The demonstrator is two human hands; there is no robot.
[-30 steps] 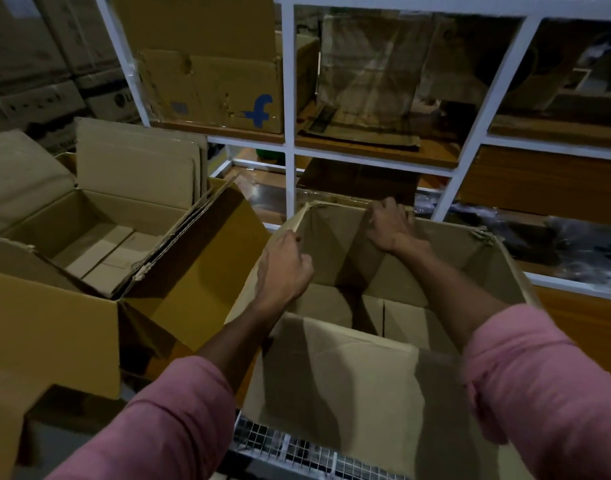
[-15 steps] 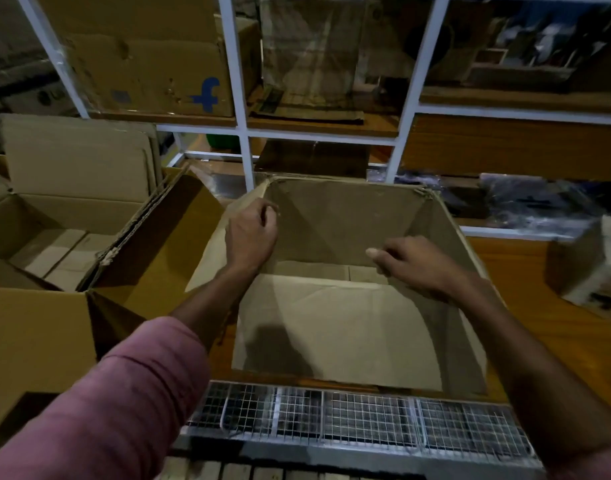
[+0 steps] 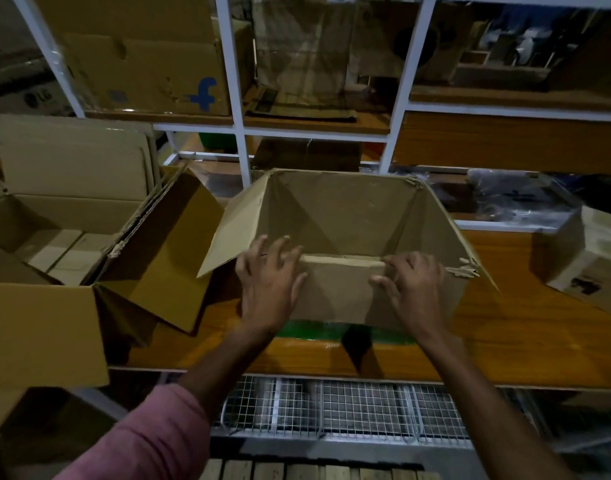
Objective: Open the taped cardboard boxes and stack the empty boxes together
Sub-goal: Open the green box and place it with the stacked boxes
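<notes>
The open box [image 3: 349,237] stands on the tabletop [image 3: 525,344], straight before the person. Both hands, left hand [image 3: 267,280] and right hand [image 3: 413,284], lie with spread fingers on its near wall, gripping nothing. The stacked boxes [image 3: 65,237] wait to the left.

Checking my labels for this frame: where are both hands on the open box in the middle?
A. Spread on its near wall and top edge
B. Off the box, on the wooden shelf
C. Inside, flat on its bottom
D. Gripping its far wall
A: the left hand and right hand lie with spread fingers on the near wall of the open box, at its top edge.
</notes>
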